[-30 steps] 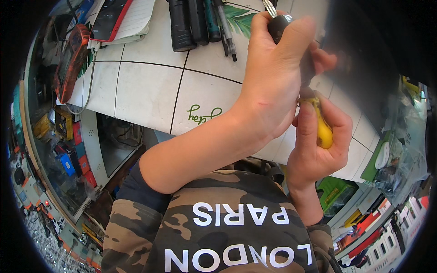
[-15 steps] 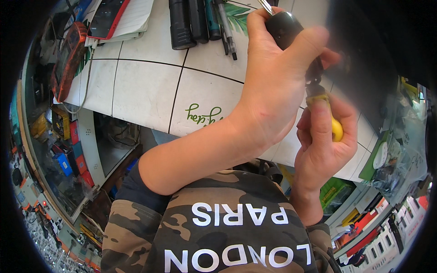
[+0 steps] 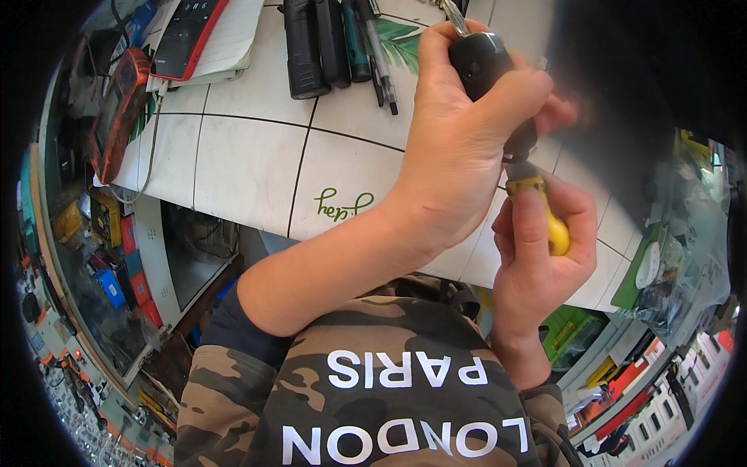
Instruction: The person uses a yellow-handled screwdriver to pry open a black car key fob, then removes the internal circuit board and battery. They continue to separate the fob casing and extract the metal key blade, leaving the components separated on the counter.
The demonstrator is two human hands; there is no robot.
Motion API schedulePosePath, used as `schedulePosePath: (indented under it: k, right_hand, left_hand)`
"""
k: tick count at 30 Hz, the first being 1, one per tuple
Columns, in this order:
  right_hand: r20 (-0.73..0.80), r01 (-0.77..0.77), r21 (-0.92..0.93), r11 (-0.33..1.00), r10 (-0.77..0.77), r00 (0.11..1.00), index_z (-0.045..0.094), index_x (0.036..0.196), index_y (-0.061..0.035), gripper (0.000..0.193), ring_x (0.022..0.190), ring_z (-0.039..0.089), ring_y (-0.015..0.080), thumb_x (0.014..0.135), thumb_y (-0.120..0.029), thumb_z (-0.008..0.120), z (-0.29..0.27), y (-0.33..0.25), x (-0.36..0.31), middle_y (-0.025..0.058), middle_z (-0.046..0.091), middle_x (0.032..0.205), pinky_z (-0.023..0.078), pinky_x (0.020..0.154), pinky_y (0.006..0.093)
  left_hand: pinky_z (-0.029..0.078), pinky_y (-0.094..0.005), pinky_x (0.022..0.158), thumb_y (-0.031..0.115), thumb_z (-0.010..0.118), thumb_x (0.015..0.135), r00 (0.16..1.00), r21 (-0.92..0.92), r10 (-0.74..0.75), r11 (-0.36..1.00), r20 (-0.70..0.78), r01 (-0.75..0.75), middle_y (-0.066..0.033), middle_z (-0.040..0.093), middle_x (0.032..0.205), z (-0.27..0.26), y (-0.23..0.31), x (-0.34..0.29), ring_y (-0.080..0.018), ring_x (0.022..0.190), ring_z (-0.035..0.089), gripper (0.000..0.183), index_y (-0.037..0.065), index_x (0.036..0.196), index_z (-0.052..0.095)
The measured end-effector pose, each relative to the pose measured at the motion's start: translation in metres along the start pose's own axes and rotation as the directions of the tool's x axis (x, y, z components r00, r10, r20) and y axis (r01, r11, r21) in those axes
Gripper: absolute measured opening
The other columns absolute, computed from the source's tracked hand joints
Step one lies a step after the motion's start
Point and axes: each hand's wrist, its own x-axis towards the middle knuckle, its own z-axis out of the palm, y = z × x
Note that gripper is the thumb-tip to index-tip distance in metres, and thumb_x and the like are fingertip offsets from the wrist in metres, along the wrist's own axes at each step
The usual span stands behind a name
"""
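Note:
A black car key fob with a metal key blade sticking out of its far end is gripped in my left hand, thumb laid across it. Below it, my right hand closes around a short yellow-handled tool, thumb pressed along its top. The tool's dark tip reaches the near end of the fob, beneath my left hand. Whether the tip is inside the fob or only against it, I cannot tell. My left fingers on the fob's far side are partly hidden and blurred.
Both hands are above a white tiled-pattern table. A black flashlight, pens, a red-cased phone on papers and an orange handheld device lie beyond. Plastic bags hang at right; a dark blurred shape covers the upper right.
Both hands, with the fob and the yellow-handled tool, have shifted slightly left and nearer in the picture. The table items also sit a little lower in view. Both grips stay the same.

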Motion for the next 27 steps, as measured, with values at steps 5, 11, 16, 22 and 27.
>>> schedulePosePath:
  k: [5,11,16,22,27]
  right_hand:
    - [0.022,0.250,-0.139,0.958,-0.249,0.968,0.056,0.101,0.0040,0.022,0.067,0.059,0.0100,0.081,0.001,0.065,-0.016,-0.004,0.007,0.0096,0.062,0.086,0.049,0.060,0.0202]
    - [0.223,0.241,-0.329,0.913,-0.173,0.959,0.060,0.098,0.0036,0.020,0.073,0.059,0.0092,0.079,0.000,0.068,-0.028,-0.026,0.019,0.0082,0.063,0.088,0.047,0.066,0.0198]
    - [0.222,0.256,-0.353,0.900,-0.185,0.957,0.057,0.092,0.0036,0.011,0.059,0.053,0.0060,0.082,0.000,0.061,-0.021,-0.028,0.024,0.0056,0.058,0.078,0.039,0.053,0.0153]
    - [0.209,0.235,-0.362,0.902,-0.168,0.963,0.058,0.092,0.0036,0.011,0.061,0.053,0.0064,0.082,0.000,0.061,-0.021,-0.029,0.022,0.0059,0.059,0.080,0.041,0.055,0.0158]
    - [0.241,0.272,-0.406,0.873,-0.185,0.953,0.058,0.093,0.0039,0.013,0.062,0.054,0.0068,0.082,0.000,0.063,-0.020,-0.026,0.023,0.0061,0.059,0.081,0.042,0.056,0.0163]
  left_hand:
    - [0.051,-0.0310,0.077,0.004,0.062,0.080,0.988,-0.006,0.043,0.999,0.151,-0.043,-0.0055,0.050,0.093,-0.017,-0.001,0.012,-0.0189,0.078,0.062,0.038,0.009,0.105,0.033]
    - [0.051,-0.0293,0.076,0.010,0.063,0.084,0.934,-0.029,0.024,0.999,0.356,-0.015,-0.0053,0.050,0.093,-0.032,-0.014,0.012,-0.0202,0.081,0.063,0.033,0.010,0.103,0.036]
    - [0.051,-0.0290,0.073,0.022,0.060,0.089,0.922,0.003,0.020,1.000,0.387,-0.023,-0.0057,0.053,0.091,-0.031,-0.016,0.009,-0.0216,0.081,0.064,0.027,0.011,0.102,0.038]
    - [0.050,-0.0282,0.070,0.033,0.053,0.093,0.920,-0.042,0.026,0.999,0.391,-0.011,-0.0052,0.056,0.085,-0.032,-0.021,0.012,-0.0210,0.079,0.064,0.025,0.011,0.098,0.041]
    - [0.049,-0.0269,0.067,0.034,0.052,0.093,0.901,-0.022,0.079,0.997,0.427,-0.077,-0.0048,0.058,0.081,-0.035,-0.024,0.015,-0.0177,0.074,0.063,0.025,0.011,0.097,0.042]
